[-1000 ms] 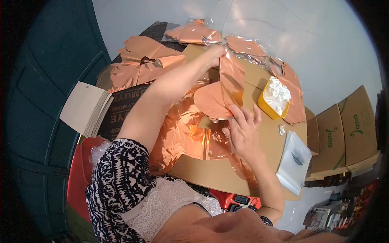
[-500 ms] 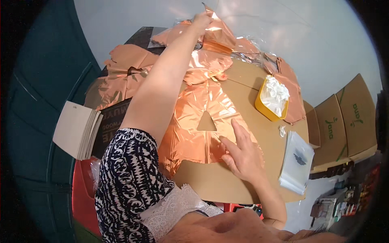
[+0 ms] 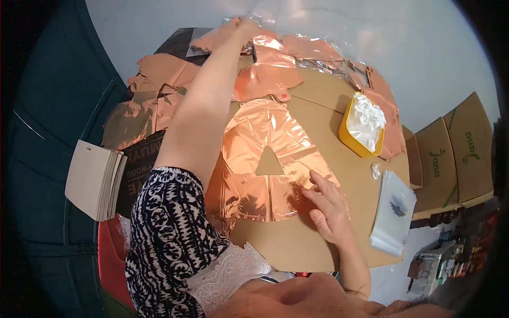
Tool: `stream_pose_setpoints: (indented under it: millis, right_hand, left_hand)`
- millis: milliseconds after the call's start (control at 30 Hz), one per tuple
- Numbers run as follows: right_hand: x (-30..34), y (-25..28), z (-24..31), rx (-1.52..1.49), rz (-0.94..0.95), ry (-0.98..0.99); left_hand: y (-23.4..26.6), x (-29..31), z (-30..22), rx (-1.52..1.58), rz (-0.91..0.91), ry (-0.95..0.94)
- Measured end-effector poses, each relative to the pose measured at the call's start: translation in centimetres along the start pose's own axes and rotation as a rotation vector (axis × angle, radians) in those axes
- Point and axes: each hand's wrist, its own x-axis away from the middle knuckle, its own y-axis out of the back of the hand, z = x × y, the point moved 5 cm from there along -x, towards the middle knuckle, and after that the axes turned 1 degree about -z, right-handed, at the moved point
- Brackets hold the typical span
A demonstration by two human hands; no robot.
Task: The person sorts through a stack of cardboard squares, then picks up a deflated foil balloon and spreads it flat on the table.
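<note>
A flat copper-coloured letter-shaped foil balloon [image 3: 246, 196] with a triangular hole lies on the cardboard in front of me. Over its lower right corner rests my right hand [image 3: 330, 209], fingers spread and holding nothing. My left arm stretches across the table to the far side. There, my left hand [image 3: 247, 28] is at the edge of another copper foil balloon [image 3: 274, 53]; its fingers are too small and blurred to read. Nearer, a further foil balloon [image 3: 270, 82] lies just beyond the triangular-holed one.
More foil balloons lie at the left [image 3: 169, 69] and along the far right [image 3: 382, 100]. A yellow tub [image 3: 356, 144] holds white pieces. Clear plastic sleeves [image 3: 392, 212] lie at the right edge, a stack of cards [image 3: 90, 177] at the left. Cardboard boxes [image 3: 461, 153] stand beyond.
Half a second ago my left hand held up a foil balloon at the far side; that foil now lies lower, and the hand has moved slightly left. My right hand has shifted a little toward me.
</note>
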Motion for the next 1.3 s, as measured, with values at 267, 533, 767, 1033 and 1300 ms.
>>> stream_pose_setpoints:
  millis: [267, 533, 767, 1033, 1300]
  right_hand:
    - [1.5, 1.1, -1.9, -0.137, -0.144, -0.122]
    - [0.8, 0.2, -1.3, -0.226, -0.100, -0.066]
    - [1.0, -0.5, -1.5, -0.244, -0.130, -0.041]
    - [1.5, 0.2, -2.1, -0.230, -0.121, -0.075]
    - [1.7, 0.2, -2.7, -0.203, -0.150, -0.082]
  left_hand:
    - [3.5, 12.7, -11.9, -0.269, -0.054, -0.265]
    - [-3.5, 17.1, -7.5, -0.222, 0.199, -0.144]
    - [0.4, 21.4, -6.2, -0.229, -0.085, 0.191]
    - [-1.5, 21.3, -7.4, -0.356, -0.194, 0.090]
    - [-2.3, 21.7, -9.1, -0.288, -0.154, 0.055]
